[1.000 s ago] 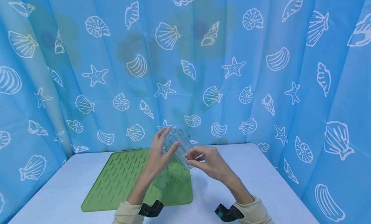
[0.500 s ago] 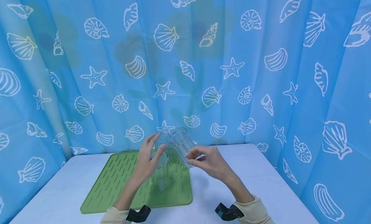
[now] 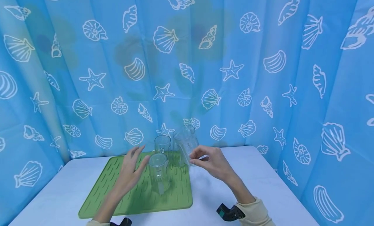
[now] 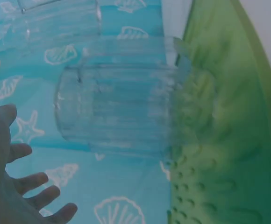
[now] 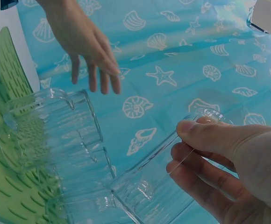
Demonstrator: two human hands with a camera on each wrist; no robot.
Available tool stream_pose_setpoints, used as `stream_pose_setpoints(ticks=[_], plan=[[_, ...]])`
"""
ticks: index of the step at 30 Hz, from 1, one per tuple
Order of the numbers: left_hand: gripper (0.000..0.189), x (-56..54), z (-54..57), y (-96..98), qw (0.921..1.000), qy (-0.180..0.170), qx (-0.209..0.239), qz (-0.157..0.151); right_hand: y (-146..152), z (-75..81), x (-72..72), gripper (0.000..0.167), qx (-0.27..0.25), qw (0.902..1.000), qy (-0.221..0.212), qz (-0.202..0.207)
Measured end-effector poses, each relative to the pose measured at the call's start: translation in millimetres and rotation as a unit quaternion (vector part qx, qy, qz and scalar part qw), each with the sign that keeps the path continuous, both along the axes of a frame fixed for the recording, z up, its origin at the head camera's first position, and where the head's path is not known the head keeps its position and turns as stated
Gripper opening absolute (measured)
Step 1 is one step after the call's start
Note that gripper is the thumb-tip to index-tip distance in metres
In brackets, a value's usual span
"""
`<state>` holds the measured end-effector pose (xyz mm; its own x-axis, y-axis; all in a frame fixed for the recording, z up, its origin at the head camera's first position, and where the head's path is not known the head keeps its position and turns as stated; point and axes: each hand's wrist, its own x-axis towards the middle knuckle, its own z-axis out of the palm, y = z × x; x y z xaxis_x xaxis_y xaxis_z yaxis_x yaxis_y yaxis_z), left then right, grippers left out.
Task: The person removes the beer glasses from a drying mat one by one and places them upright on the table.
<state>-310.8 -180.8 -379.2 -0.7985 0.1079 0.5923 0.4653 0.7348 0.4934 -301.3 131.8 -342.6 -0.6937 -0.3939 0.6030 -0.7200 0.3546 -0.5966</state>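
Note:
My right hand [image 3: 211, 162] pinches a clear cup [image 3: 186, 140] near its lower end, thumb against fingertips. The cup leans up and to the left, over the mat's back right corner; the right wrist view shows its see-through wall [image 5: 156, 186] close up. My left hand [image 3: 128, 172] hangs over the green mat [image 3: 117, 187] with fingers spread, holding nothing. Right of it, a clear cup [image 3: 159, 174] with faint markings stands on the mat. Behind that stands another clear cup [image 3: 162, 144]. A further one behind the held cup is partly hidden.
The ridged green mat lies on a table with a white cover [image 3: 230, 190]. A blue curtain [image 3: 230, 106] with white shell and starfish prints hangs behind the table and on both sides.
My left hand has moved away from the held cup, left and down over the mat, uncovering the standing cups. The right hand keeps its pinch while the cup tips more upright.

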Motion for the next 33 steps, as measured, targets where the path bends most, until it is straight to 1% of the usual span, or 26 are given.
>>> stream_pose_setpoints(ticks=[2, 6, 9, 12, 14, 17, 20, 23, 27, 33], plan=[[0.054, 0.4, -3.7, -4.1, 0.9998, -0.008, -0.015, 0.01, 2.2, -0.9, -1.6, 0.006, -0.003, 1.0, -0.004, -0.005], [0.054, 1.0, -11.6, -12.0, 0.9977, -0.038, -0.049, 0.027, 6.2, -2.8, -5.1, 0.007, -0.01, 0.9997, -0.016, -0.016], [0.055, 0.0, -19.0, -18.3, 0.9941, -0.058, -0.083, 0.038, 7.8, -3.8, -8.0, 0.008, -0.018, 0.9992, -0.026, -0.023], [0.056, -1.0, -26.1, -23.7, 0.9894, -0.069, -0.118, 0.05, 8.0, -3.2, -9.1, 0.009, -0.023, 0.9987, -0.036, -0.028], [0.057, -1.5, -30.1, -27.1, 0.9863, -0.082, -0.132, 0.055, 7.3, 0.4, -5.7, 0.009, -0.023, 0.9985, -0.04, -0.03], [0.06, -1.4, -34.0, -30.3, 0.9788, -0.121, -0.153, 0.063, 6.0, 7.8, 2.4, 0.009, -0.022, 0.9983, -0.043, -0.031], [0.062, -1.5, -37.9, -32.8, 0.969, -0.166, -0.172, 0.064, 6.1, 12.6, 8.4, 0.008, -0.026, 0.9988, -0.033, -0.023], [0.061, -1.8, -44.1, -35.4, 0.9616, -0.189, -0.188, 0.063, 7.4, 10.9, 6.1, 0.008, -0.03, 0.9986, -0.036, -0.024], [0.061, -1.1, -51.4, -38.8, 0.9562, -0.205, -0.199, 0.064, 8.6, 8.5, 2.3, 0.008, -0.034, 0.9977, -0.051, -0.031], [0.063, 0.9, -56.7, -43.1, 0.942, -0.257, -0.206, 0.066, 10.6, 1.2, -4.3, 0.009, -0.04, 0.9973, -0.056, -0.026]])
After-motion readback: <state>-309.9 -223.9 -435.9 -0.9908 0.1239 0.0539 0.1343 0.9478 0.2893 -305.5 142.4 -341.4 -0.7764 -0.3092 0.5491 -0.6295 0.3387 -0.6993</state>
